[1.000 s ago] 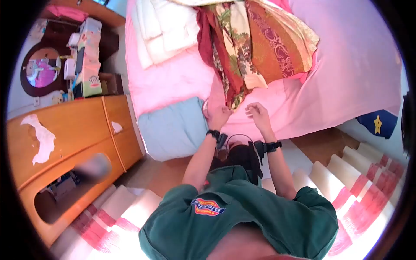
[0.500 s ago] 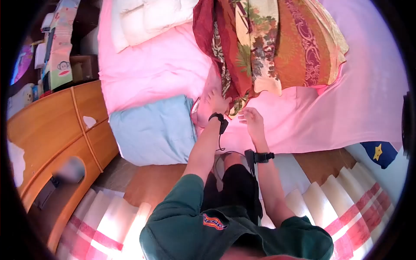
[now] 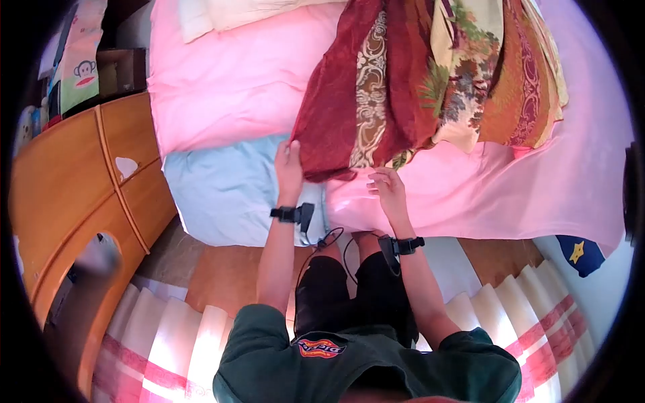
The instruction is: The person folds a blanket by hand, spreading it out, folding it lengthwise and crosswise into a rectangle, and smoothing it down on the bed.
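Note:
A patterned blanket [image 3: 403, 87] in dark red, orange and cream lies in loose folds across the pink bedsheet [image 3: 228, 101]. My left hand [image 3: 289, 171] grips the blanket's lower left corner, thumb and fingers closed on its edge. Just below the blanket's bottom hem is my right hand [image 3: 388, 191], its fingers loosely curled and apart, with nothing visible in them. Under my left hand and the raised corner lies a folded light blue bedding piece [image 3: 222, 195], partly covered by the blanket.
A cream pillow or quilt [image 3: 235, 13] lies at the top of the bed. On the left stands a wooden cabinet [image 3: 64, 161]. Striped curtains [image 3: 161, 342] hang behind me on both sides. A navy item with a yellow star [image 3: 579, 254] is at the right.
My left hand has moved left, drawing the blanket's red corner out over the blue bedding and spreading its folds. My right hand has hardly moved. The view has shifted slightly.

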Demonstrator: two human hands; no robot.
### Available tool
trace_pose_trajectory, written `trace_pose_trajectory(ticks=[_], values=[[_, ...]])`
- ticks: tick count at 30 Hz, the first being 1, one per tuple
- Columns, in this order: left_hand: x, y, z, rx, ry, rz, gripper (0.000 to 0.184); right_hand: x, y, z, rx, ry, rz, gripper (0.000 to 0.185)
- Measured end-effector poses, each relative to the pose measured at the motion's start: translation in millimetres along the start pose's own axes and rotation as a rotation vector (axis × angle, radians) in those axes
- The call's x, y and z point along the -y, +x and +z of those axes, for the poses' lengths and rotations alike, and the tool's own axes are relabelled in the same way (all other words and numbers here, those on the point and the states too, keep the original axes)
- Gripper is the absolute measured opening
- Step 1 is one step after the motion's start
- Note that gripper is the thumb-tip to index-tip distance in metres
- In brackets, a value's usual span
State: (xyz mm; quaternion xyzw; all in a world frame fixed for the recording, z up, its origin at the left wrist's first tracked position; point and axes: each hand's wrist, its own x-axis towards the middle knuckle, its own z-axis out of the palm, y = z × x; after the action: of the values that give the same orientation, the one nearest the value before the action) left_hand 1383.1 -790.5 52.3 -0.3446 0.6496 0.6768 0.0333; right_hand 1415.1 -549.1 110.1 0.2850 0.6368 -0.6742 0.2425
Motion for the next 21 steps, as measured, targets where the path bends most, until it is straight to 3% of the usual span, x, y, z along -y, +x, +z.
trace_pose_trajectory(ticks=[4,8,13,15,18,20,21], values=[[-7,6,-87,-0.241,0.37,0.119,0.024,15,3,36,0.092,-0.099,-0.041,0.022],[43,19,-130,-0.177,0.478,0.065,0.023,41,-9,21,0.111,-0.195,-0.097,0.022],[46,10,-113,-0.174,0.718,-0.153,0.022,81,-2,-49,-0.005,-0.245,-0.176,0.022],[46,9,-98,-0.401,0.843,0.034,0.029,104,3,-81,-0.05,-0.271,-0.241,0.022],[-27,-12,-46,-0.529,1.099,0.186,0.037,150,5,-127,-0.16,-0.32,-0.35,0.02],[-60,-23,0,-0.491,1.059,0.257,0.032,175,21,-169,-0.282,-0.44,-0.489,0.018],[-67,-26,24,-0.361,0.817,0.346,0.029,186,33,-193,-0.349,-0.533,-0.567,0.018]])
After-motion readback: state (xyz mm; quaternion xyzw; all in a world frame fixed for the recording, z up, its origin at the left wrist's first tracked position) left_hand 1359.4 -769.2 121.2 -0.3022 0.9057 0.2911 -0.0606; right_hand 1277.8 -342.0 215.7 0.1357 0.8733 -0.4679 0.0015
